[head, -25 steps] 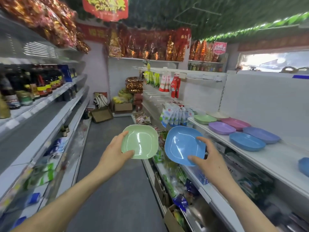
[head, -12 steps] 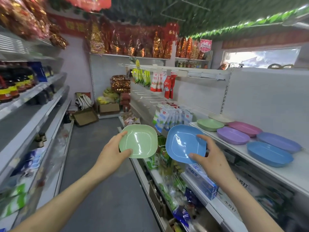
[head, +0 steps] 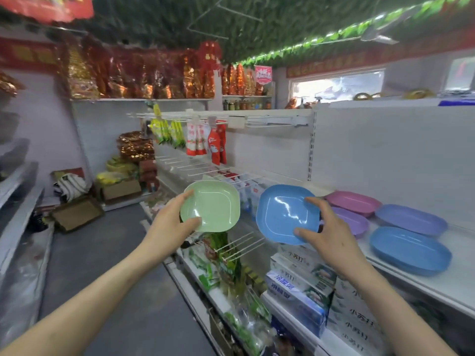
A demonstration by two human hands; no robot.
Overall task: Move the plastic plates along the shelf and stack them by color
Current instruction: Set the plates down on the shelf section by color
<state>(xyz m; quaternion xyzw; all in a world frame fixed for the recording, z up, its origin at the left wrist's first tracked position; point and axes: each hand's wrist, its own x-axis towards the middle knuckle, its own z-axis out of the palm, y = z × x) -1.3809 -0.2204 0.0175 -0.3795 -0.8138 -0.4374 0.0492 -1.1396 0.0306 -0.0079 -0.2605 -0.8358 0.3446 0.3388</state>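
Pinching green plate (head: 213, 205) by its rim, left hand (head: 169, 224) hung off the shelf (head: 461, 255) edge; right hand (head: 326, 237) pinched blue plate (head: 285, 214), nearer the shelf's pink plate (head: 353, 202).

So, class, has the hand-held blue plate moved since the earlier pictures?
Yes. The held blue plate has moved forward, closer to the nearest purple plate lying on the shelf.

Small shop: stocked shelves (head: 424, 278), hanging packets (head: 205, 142).
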